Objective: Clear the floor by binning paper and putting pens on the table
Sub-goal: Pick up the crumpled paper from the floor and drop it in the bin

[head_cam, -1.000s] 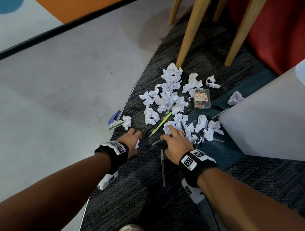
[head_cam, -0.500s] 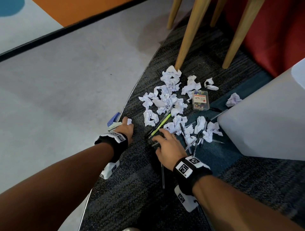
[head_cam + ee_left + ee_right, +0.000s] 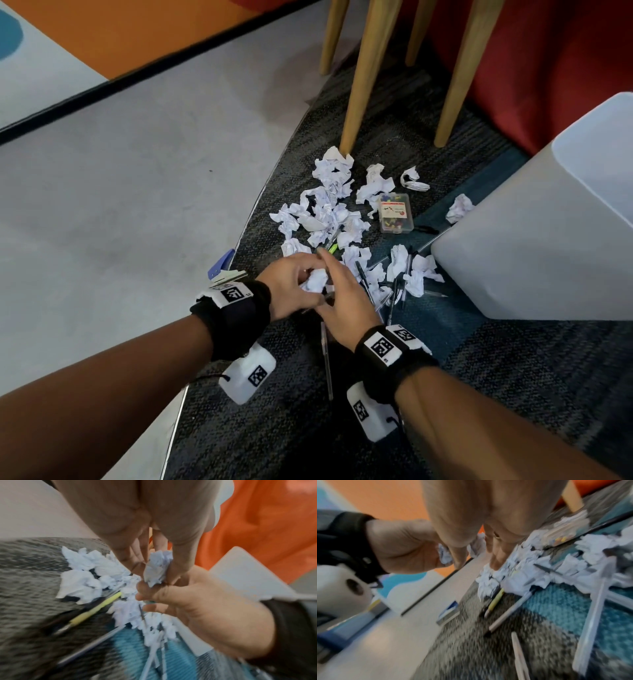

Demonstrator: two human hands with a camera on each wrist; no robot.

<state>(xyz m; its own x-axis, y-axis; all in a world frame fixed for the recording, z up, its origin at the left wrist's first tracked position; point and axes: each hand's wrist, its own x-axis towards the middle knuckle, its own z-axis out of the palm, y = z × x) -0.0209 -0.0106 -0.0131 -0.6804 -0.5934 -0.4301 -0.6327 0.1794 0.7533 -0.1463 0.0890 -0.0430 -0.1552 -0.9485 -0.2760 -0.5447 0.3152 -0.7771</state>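
Left hand (image 3: 291,287) curled round a paper wad (image 3: 315,281), holding it just off the carpet (image 3: 513,377); right hand (image 3: 346,301) pressed up against it, fingers (image 3: 142,588) closing on the same wad from below, so apparently passing it across or squeezing it smaller. Whether the right hand also hides a pen: cannot tell. Just beyond both hands, the main paper heap (image 3: 329,212), with a yellow pen (image 3: 331,247) poking out from under it; to the right of the right hand, several dark pens (image 3: 394,294) tangled among more scraps; one long pen (image 3: 326,359) lying below the wrists. Further right, the pale bin (image 3: 531,240), tipped on its side, near enough for a short toss. Likely very light and soft, that paper: crushes easily, springs back a little, no harm in a firm squeeze, best gathered several at once in a whole-hand scoop. Pens stiff, thin and smooth, prone to rolling and to hiding inside wads; best pinched mid-barrel, and shaken free of paper before anything goes in the bin. Box of pins (image 3: 395,213) beyond the heap and stapler (image 3: 222,270) left of the left hand: neither paper nor pen, so left alone.
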